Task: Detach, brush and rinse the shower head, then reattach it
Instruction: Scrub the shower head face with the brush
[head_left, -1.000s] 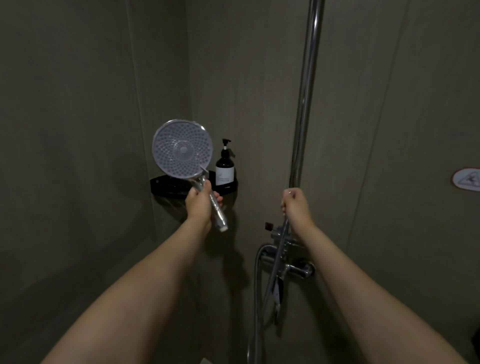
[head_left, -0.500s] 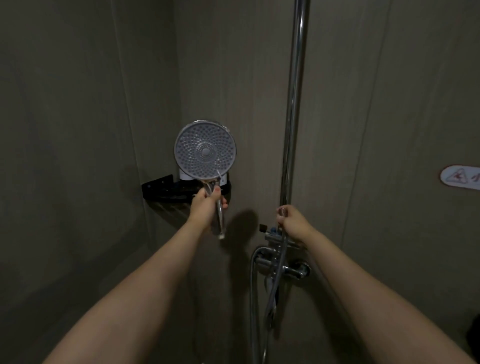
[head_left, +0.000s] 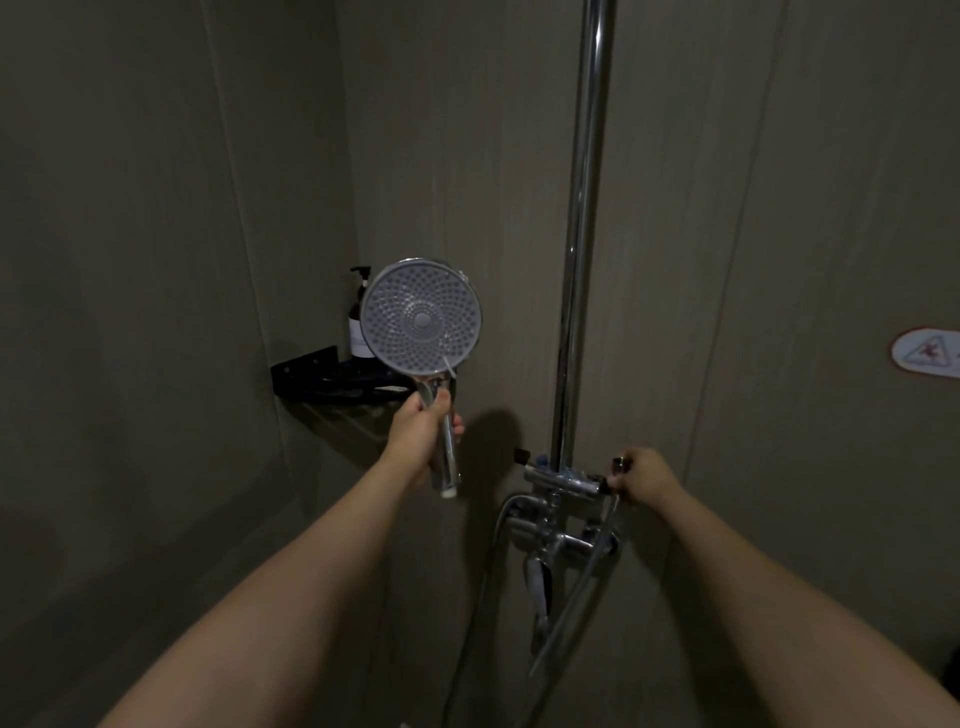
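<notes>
Left of the chrome riser pipe, my left hand grips the detached shower head by its handle, face toward me, while my right hand pinches the hose end just right of the pipe's base.

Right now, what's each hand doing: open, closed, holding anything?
Left hand: grips the shower head by its handle.
Right hand: curled around the hose end.

One head cam on me, wide-angle, looking forward and slightly down into the shower corner, close to the chrome riser pipe; no second view.
</notes>
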